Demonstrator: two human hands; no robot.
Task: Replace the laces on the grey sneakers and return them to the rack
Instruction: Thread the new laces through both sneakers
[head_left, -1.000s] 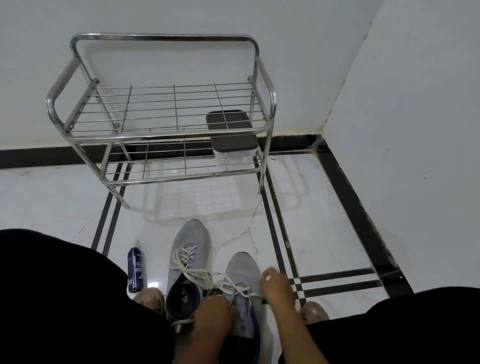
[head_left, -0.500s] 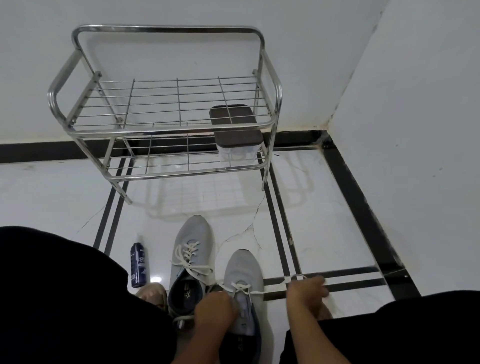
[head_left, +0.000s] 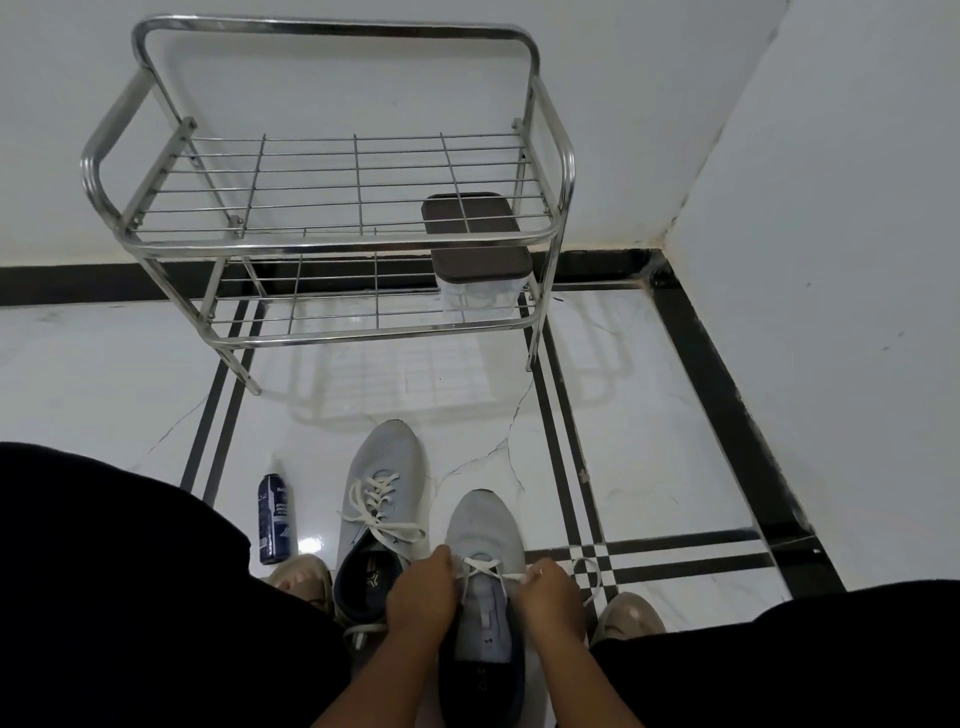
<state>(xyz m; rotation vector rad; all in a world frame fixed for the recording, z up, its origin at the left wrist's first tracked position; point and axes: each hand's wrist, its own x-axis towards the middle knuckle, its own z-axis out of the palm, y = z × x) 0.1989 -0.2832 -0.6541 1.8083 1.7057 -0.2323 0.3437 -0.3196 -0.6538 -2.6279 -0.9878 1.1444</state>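
At the lower left of the frame a dark blue spray bottle (head_left: 274, 518) stands on the white tiled floor (head_left: 649, 441), just beside a foot in a beige slipper (head_left: 304, 579). To its right, at lower centre, lies the left grey sneaker (head_left: 382, 499), toe pointing up the frame, with a white lace (head_left: 382, 512) threaded through its eyelets and loose ends trailing over its sides. Above it, in the upper left and centre, a two-shelf metal rack (head_left: 332, 239) stands against the wall; a clear box with a brown lid (head_left: 475, 244) sits on the right end of its lower shelf.

Next along the bottom, the left hand (head_left: 423, 597) has its fingers curled and pinching one end of a second white lace (head_left: 485, 569) at the left side of the right grey sneaker (head_left: 485, 551), which lies just beside the first, set lower in the frame. This lace crosses only the lowest eyelets near the toe. The right hand (head_left: 550, 597) pinches the other end at the shoe's right side, and a loop of lace trails to the floor just beyond it. Another beige slipper (head_left: 626, 616) shows at lower right.
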